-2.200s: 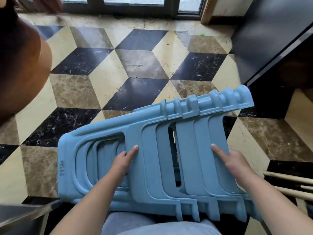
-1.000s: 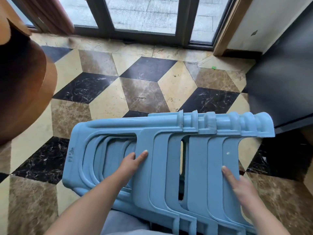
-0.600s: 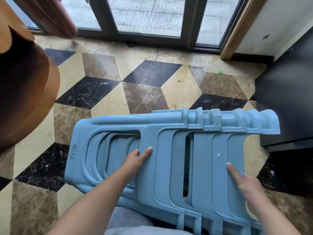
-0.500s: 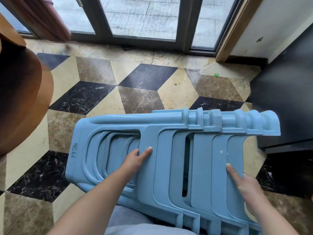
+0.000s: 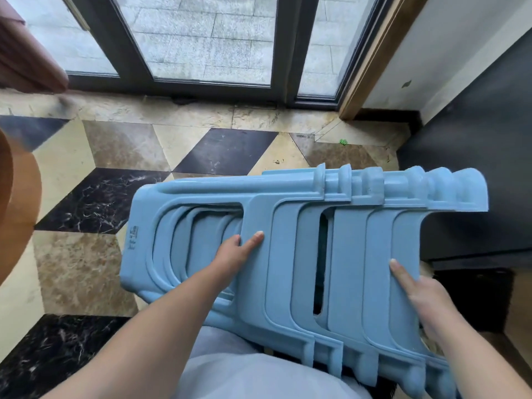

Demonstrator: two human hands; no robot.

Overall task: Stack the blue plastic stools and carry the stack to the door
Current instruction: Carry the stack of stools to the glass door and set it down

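Stools (image 5: 288,254), blue, nested into one stack and carried on its side, off the floor (image 5: 95,156), just in front of the torso. Long axis running left to right across the view, slightly tilted, right end higher. Seat end pointing left, over the dark and tan marble tiles; leg ends fanned out to the right, feet stepped one past another along the upper right edge and again along the lower right edge. Broad side panel facing up toward the camera, with a rounded opening near the seat end and a narrow slot near the middle. Left hand (image 5: 234,254) reaching in at the edge of the rounded opening, thumb flat on top of the outer panel, remaining fingers curled out of sight under the rim: grip pinching the panel edge. Left forearm angled up from the lower left. Right hand (image 5: 417,292) at the right side of the stack, thumb laid straight on the panel of an inner stool, other fingers wrapped beneath and hidden: grip clamped on that leg panel. Right forearm coming in from the lower right corner. Glass door (image 5: 201,38) with dark frame straight ahead, close beyond a strip of pale threshold tiles. Dark cabinet (image 5: 475,168) to the right, near the feet.
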